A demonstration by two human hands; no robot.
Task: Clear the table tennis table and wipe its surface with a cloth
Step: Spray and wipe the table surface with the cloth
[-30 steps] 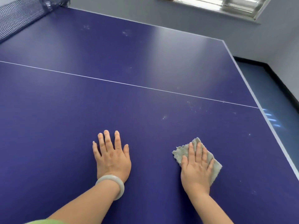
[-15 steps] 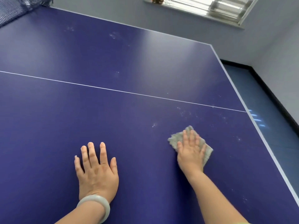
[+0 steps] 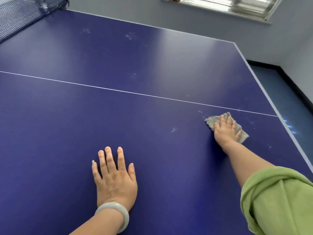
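The dark blue table tennis table (image 3: 152, 61) fills the view, with a white centre line running across it. My right hand (image 3: 226, 131) lies flat with straight fingers on a grey cloth (image 3: 210, 121), pressing it onto the surface just below the white line, near the right edge. My left hand (image 3: 114, 178) rests flat on the table nearer to me, fingers spread, with a pale bangle on the wrist. Small whitish dust specks (image 3: 173, 130) sit on the surface left of the cloth, and more smudges (image 3: 129, 36) show on the far half.
The net (image 3: 20, 16) runs along the far left corner. The table's right edge (image 3: 264, 92) drops to a blue floor beside a grey wall with a dark skirting. A window (image 3: 228, 5) is high on the far wall.
My right hand has pushed the cloth away from me and to the right, up to the white line. My left hand has stayed flat on the table.
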